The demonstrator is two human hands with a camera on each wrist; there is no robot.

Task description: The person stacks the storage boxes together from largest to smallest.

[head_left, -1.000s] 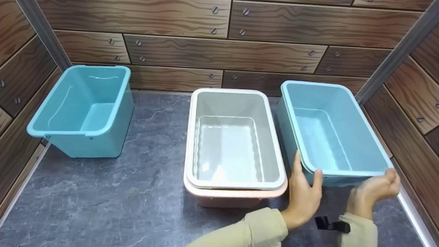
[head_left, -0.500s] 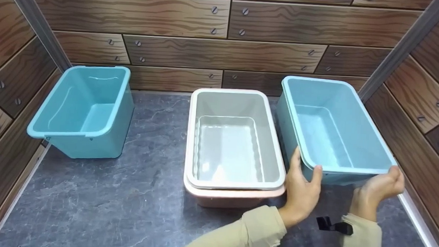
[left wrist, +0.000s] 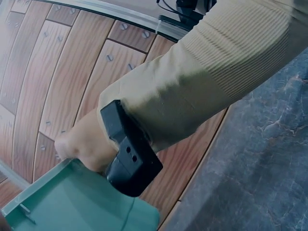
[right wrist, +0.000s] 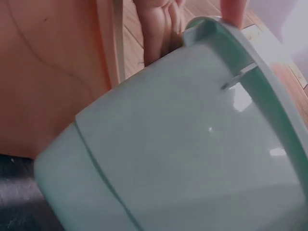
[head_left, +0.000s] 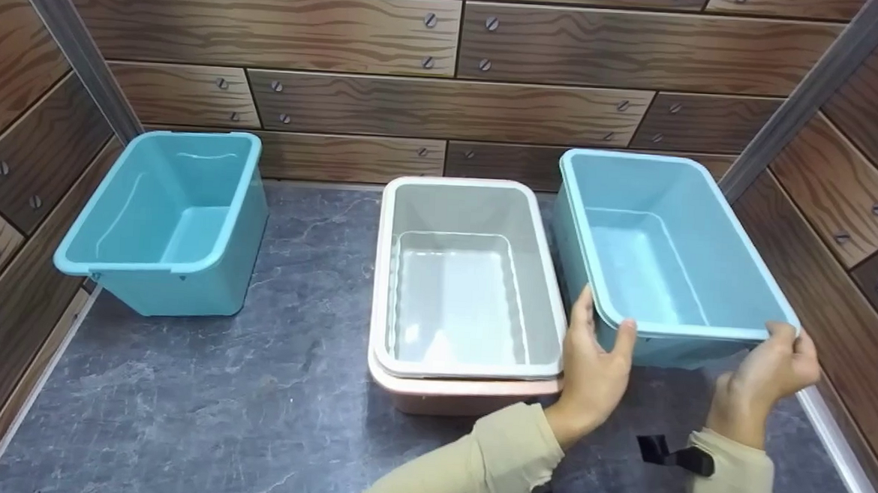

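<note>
A light blue plastic bin (head_left: 716, 261) stands at the right in the head view, its inside facing up and nothing in it. My left hand (head_left: 590, 375) holds its near left corner, the thumb over the rim and the fingers along the outer side. At the near right corner my right hand (head_left: 763, 380) grips the rim with curled fingers. The left wrist view shows my right hand (left wrist: 86, 147) on the rim of the bin (left wrist: 72, 202). In the right wrist view the fingers of my left hand (right wrist: 161, 29) lie against the bin's side (right wrist: 168, 134).
A white bin (head_left: 470, 370) sits nested in a pink bin (head_left: 453, 405), close left of my left hand. Another blue bin (head_left: 181, 293) stands far left. Wood-patterned walls (head_left: 345, 31) enclose the dark marbled surface (head_left: 213, 392) at back and sides.
The held bin's rim has risen in the head view, and its near right corner has shifted right. My right hand has moved up and right with it; my left hand slightly up and left.
</note>
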